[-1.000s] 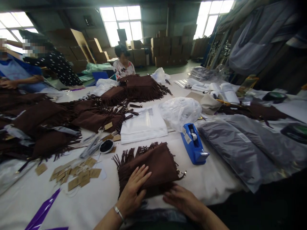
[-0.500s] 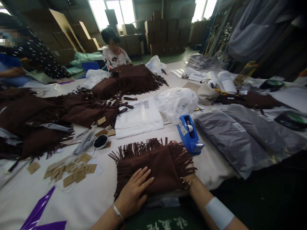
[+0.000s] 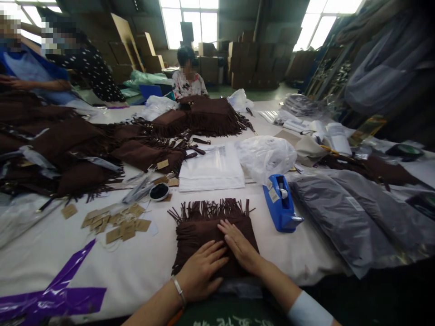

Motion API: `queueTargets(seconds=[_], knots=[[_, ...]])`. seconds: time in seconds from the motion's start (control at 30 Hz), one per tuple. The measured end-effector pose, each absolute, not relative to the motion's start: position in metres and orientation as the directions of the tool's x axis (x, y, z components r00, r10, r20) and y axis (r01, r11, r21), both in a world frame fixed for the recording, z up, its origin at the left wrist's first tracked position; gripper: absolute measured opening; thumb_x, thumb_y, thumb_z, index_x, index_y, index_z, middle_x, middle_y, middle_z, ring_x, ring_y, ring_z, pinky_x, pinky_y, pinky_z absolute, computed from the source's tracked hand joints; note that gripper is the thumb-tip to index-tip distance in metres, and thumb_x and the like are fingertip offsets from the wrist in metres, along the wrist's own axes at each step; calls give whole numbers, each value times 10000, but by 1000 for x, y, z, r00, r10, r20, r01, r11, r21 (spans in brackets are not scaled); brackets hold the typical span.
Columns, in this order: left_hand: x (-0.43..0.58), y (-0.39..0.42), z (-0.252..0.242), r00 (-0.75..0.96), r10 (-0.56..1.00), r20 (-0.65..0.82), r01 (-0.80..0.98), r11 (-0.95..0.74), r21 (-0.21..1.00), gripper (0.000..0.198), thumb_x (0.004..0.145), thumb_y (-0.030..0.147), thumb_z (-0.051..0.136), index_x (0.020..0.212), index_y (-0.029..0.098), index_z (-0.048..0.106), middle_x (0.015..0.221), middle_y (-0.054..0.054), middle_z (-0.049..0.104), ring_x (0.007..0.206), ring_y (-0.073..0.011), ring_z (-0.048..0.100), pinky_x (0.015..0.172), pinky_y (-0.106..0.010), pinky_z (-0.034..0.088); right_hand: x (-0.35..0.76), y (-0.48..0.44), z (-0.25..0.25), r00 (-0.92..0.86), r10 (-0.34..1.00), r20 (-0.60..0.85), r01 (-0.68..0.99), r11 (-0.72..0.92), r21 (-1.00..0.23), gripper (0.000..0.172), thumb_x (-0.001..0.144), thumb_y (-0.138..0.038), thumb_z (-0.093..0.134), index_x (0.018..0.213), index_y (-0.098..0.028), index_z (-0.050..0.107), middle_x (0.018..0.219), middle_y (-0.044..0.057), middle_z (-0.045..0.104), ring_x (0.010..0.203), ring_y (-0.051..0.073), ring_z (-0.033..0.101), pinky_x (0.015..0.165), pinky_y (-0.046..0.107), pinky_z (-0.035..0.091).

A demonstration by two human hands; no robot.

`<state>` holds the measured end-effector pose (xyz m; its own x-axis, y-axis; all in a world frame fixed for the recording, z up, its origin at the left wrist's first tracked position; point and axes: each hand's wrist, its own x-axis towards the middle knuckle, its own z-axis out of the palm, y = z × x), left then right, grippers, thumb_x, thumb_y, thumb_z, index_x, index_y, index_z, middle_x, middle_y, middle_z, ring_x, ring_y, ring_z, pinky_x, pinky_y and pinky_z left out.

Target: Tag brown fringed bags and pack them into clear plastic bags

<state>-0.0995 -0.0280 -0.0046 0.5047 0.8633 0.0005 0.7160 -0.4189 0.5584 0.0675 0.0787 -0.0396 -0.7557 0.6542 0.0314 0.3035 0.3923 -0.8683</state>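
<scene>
A dark brown fringed bag lies flat at the near edge of the table, its fringe pointing away from me and to the left. My left hand rests on its lower part with the fingers spread. Higher up on the right half, my right hand lies flat, fingers stretched out over the fabric. Neither hand grips anything. To the right of the bag stands a blue tape dispenser. Brown cardboard tags with strings lie in a loose pile on the left.
White plastic bags lie stacked beyond the bag, beside a crumpled clear bag. Many brown fringed bags heap up at left. Grey packed bags lie right. A small dish and purple tape are nearer. Several people sit or stand across the table.
My right hand has come from the bag's right side onto its top. The right-hand fringe no longer sticks out and seems folded under or in. My left hand stays on the bag.
</scene>
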Motion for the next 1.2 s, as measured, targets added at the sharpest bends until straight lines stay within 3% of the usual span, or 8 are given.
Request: queueTargets(seconds=[0.1, 0.17, 0.23, 0.3, 0.47, 0.63, 0.97, 1.2], knots=[[-118, -37, 19, 421, 902, 98, 555, -341, 759, 372, 847, 272, 538, 1218, 254, 555, 1242, -50, 597, 1192, -215, 511, 1058, -395, 378, 90, 81, -23, -659, 752, -18, 22, -5, -1000, 425, 953, -434, 323, 1291, -244, 498, 1371, 48, 478, 1291, 218, 391, 1119, 446, 248], [-146, -44, 24, 58, 995, 84, 485, -102, 869, 273, 896, 322, 469, 1099, 234, 629, 1116, -48, 666, 1080, -201, 588, 993, -353, 443, 114, 93, -27, -446, 888, -113, -110, -180, -978, 434, 909, -490, 417, 1210, -216, 568, 1273, 81, 570, 1204, 248, 494, 1089, 455, 311], [-183, -48, 17, -381, 920, -93, 315, 224, 922, 292, 901, 378, 449, 966, 185, 659, 1008, -72, 699, 1004, -221, 623, 968, -378, 461, 139, 113, -40, -267, 916, -300, -132, -343, -930, 430, 867, -504, 494, 1132, -184, 605, 1174, 107, 632, 1124, 264, 563, 1067, 467, 349], [-217, -47, 2, -505, 779, -372, -22, 419, 908, 311, 889, 390, 467, 954, 133, 629, 966, -112, 705, 980, -242, 638, 954, -408, 471, 155, 137, -54, -257, 834, -488, -94, -525, -846, 424, 844, -492, 533, 1078, -150, 620, 1135, 144, 646, 1086, 276, 589, 1049, 465, 375], [-253, -23, -28, -155, 676, -720, -599, 516, 613, 310, 872, 332, 533, 1046, 77, 572, 1095, -172, 657, 966, -213, 653, 919, -346, 496, 135, 183, -53, -532, 489, -691, 107, -771, -628, 445, 866, -513, 486, 1001, -118, 641, 1045, 185, 676, 1005, 258, 636, 959, 407, 450], [-257, 17, -34, 182, 675, -715, -551, 672, 494, 395, 817, 439, 606, 989, 84, 606, 940, -132, 708, 808, -190, 685, 779, -294, 527, 79, 197, -34, -724, 184, -665, 254, -825, -505, 399, 879, -434, 500, 1052, -95, 619, 1034, 144, 688, 1002, 240, 638, 952, 403, 454], [-234, 91, -63, 512, 579, -634, -533, 794, 294, 507, 771, 490, 632, 1081, 89, 622, 982, -102, 711, 912, -237, 668, 909, -329, 467, 29, 219, -46, -799, 22, -601, 344, -803, -486, 601, 875, -618, 332, 1069, -125, 617, 1079, 114, 676, 1062, 220, 607, 995, 380, 406], [-235, 106, -57, 495, 660, -565, -404, 751, 523, 562, 778, 594, 566, 1060, 114, 648, 1006, -87, 704, 947, -244, 650, 903, -337, 475, 20, 235, -49, -762, 55, -646, 376, -773, -510, 601, 849, -646, 382, 1013, -138, 659, 1027, 90, 699, 1059, 235, 608, 1006, 401, 395]])
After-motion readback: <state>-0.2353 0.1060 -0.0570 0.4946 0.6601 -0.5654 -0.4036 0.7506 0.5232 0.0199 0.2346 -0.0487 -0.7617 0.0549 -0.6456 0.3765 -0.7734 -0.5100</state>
